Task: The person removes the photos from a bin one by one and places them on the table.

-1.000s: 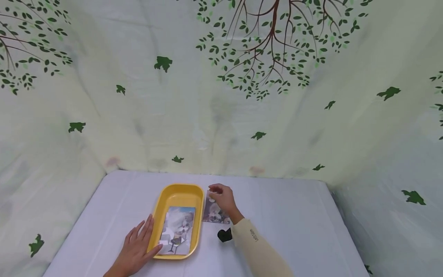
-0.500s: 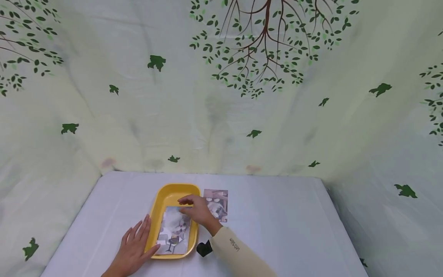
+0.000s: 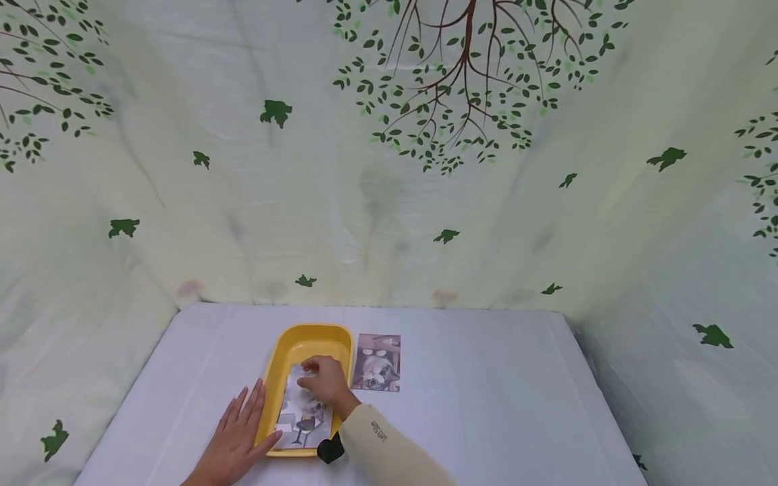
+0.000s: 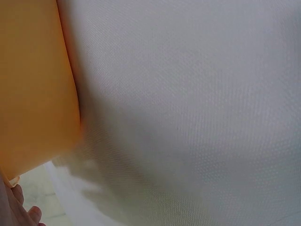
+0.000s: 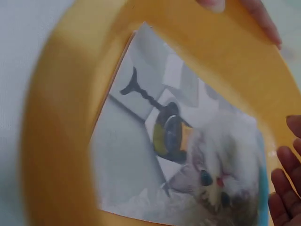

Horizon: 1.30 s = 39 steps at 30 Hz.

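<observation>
A yellow tray (image 3: pixel 311 332) stands on the white-covered table, with a picture card (image 3: pixel 290 422) lying flat in its near part. The right wrist view shows a pale kitten and a stemmed glass printed on that card (image 5: pixel 127 169). My left hand (image 3: pixel 234 435) rests along the tray's left rim, fingers straight and thumb over the near edge. My right hand (image 3: pixel 325 379) is over the card's far end, fingers loosely bent; I cannot tell whether they touch it. In the right wrist view, the right hand's fingers (image 5: pixel 287 188) appear near the card's blue-striped edge, gripping nothing visible.
A second picture card (image 3: pixel 377 363), with a grey-and-white animal on it, lies on the table (image 3: pixel 486 398) just right of the tray. A black piece (image 3: pixel 331 447) sits at the right cuff. A hanging cloth (image 3: pixel 365 202) printed with branches and birds encloses the table.
My right hand has moved left from above the second card to over the card in the tray. The second card is now fully uncovered. My left hand stays at the tray's rim.
</observation>
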Each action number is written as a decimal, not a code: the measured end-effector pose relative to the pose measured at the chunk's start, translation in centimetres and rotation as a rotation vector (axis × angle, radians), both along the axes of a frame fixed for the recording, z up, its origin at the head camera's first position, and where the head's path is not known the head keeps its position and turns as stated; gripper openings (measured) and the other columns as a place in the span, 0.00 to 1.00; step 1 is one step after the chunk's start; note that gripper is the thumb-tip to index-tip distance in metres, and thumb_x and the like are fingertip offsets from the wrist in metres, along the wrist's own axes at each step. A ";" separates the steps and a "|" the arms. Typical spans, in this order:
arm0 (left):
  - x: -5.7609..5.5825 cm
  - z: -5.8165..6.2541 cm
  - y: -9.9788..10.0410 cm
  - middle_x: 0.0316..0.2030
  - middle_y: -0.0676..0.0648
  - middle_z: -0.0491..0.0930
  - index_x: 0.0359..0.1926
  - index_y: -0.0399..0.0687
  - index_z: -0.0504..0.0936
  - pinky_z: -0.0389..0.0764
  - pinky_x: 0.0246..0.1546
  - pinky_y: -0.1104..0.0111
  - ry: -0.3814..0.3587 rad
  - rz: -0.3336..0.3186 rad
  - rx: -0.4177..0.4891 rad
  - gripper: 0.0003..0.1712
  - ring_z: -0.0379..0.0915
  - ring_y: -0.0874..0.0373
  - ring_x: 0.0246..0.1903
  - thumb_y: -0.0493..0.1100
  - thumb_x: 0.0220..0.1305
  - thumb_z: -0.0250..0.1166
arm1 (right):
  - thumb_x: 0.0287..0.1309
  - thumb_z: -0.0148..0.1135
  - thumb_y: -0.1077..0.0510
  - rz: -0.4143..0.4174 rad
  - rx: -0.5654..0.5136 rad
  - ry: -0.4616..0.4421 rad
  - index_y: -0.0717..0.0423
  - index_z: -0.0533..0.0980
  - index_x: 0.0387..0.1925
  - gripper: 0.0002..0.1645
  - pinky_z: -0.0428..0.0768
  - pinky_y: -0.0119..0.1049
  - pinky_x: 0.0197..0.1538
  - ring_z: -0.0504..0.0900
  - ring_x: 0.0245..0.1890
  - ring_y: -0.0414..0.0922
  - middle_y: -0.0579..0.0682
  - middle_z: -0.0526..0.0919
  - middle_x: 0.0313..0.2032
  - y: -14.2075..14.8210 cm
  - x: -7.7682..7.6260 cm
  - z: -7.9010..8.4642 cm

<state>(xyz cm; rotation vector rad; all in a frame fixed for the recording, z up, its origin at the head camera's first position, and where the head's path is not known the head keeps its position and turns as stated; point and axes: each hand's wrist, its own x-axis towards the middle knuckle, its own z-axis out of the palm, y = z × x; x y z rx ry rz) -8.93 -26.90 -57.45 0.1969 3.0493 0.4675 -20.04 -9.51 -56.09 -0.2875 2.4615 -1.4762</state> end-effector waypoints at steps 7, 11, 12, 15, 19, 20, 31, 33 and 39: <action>-0.2 0.0 -0.1 0.74 0.36 0.46 0.75 0.36 0.40 0.41 0.68 0.42 -0.035 0.008 0.016 0.58 0.36 0.36 0.70 0.68 0.62 0.56 | 0.49 0.73 0.55 -0.113 0.174 -0.008 0.53 0.84 0.42 0.15 0.75 0.36 0.50 0.76 0.42 0.42 0.40 0.84 0.38 -1.0 0.3 -1.0; -0.2 0.1 0.0 0.73 0.35 0.47 0.74 0.34 0.41 0.41 0.68 0.41 -0.058 0.013 0.025 0.59 0.36 0.36 0.70 0.69 0.61 0.56 | 0.48 0.74 0.55 -0.157 0.159 -0.017 0.52 0.85 0.42 0.16 0.69 0.39 0.51 0.74 0.43 0.42 0.40 0.84 0.38 -1.0 0.8 -1.0; -0.2 0.1 0.0 0.73 0.35 0.48 0.74 0.34 0.41 0.44 0.67 0.40 -0.056 0.013 0.018 0.59 0.37 0.35 0.70 0.69 0.61 0.56 | 0.48 0.74 0.55 -0.162 0.155 -0.015 0.53 0.85 0.42 0.16 0.68 0.39 0.50 0.74 0.43 0.42 0.40 0.84 0.38 -1.0 0.9 -1.0; -0.1 0.2 0.0 0.73 0.35 0.48 0.75 0.35 0.41 0.43 0.67 0.40 -0.044 0.009 0.023 0.59 0.37 0.35 0.70 0.69 0.61 0.55 | 0.48 0.74 0.55 -0.166 0.150 -0.008 0.53 0.85 0.41 0.16 0.67 0.39 0.50 0.74 0.43 0.42 0.40 0.84 0.37 -1.0 1.0 -0.9; 0.0 0.1 0.0 0.73 0.35 0.49 0.75 0.35 0.41 0.43 0.68 0.42 -0.024 0.008 0.021 0.58 0.38 0.35 0.70 0.68 0.62 0.56 | 0.48 0.74 0.55 -0.164 0.147 -0.013 0.53 0.85 0.39 0.14 0.65 0.41 0.51 0.73 0.42 0.42 0.39 0.83 0.35 -1.1 0.9 -1.1; -0.1 0.1 -0.1 0.73 0.35 0.48 0.75 0.35 0.41 0.43 0.68 0.43 -0.024 0.006 0.021 0.57 0.37 0.35 0.70 0.68 0.62 0.56 | 0.48 0.74 0.55 -0.166 0.142 -0.023 0.53 0.85 0.38 0.13 0.64 0.42 0.51 0.73 0.42 0.42 0.39 0.82 0.34 -1.1 0.9 -1.1; 0.0 -0.1 -0.1 0.73 0.35 0.49 0.74 0.34 0.43 0.29 0.71 0.54 0.019 -0.022 0.036 0.55 0.43 0.36 0.70 0.64 0.64 0.57 | 0.46 0.72 0.69 -0.136 -0.240 -0.111 0.59 0.85 0.31 0.08 0.81 0.30 0.34 0.80 0.26 0.35 0.42 0.83 0.24 -0.9 0.6 -1.5; 0.0 -0.1 -0.2 0.73 0.35 0.49 0.74 0.34 0.44 0.30 0.71 0.53 0.025 -0.023 0.034 0.54 0.43 0.36 0.70 0.64 0.64 0.57 | 0.45 0.70 0.73 -0.108 -0.291 -0.106 0.63 0.85 0.31 0.09 0.82 0.29 0.33 0.82 0.26 0.36 0.46 0.85 0.25 -0.7 0.5 -1.3; 0.0 0.0 -0.2 0.73 0.35 0.49 0.74 0.34 0.44 0.33 0.70 0.48 0.019 -0.018 0.039 0.55 0.42 0.35 0.70 0.64 0.63 0.57 | 0.46 0.68 0.75 -0.067 -0.374 -0.129 0.66 0.84 0.31 0.09 0.83 0.31 0.36 0.85 0.27 0.39 0.52 0.86 0.26 -0.1 0.3 -0.1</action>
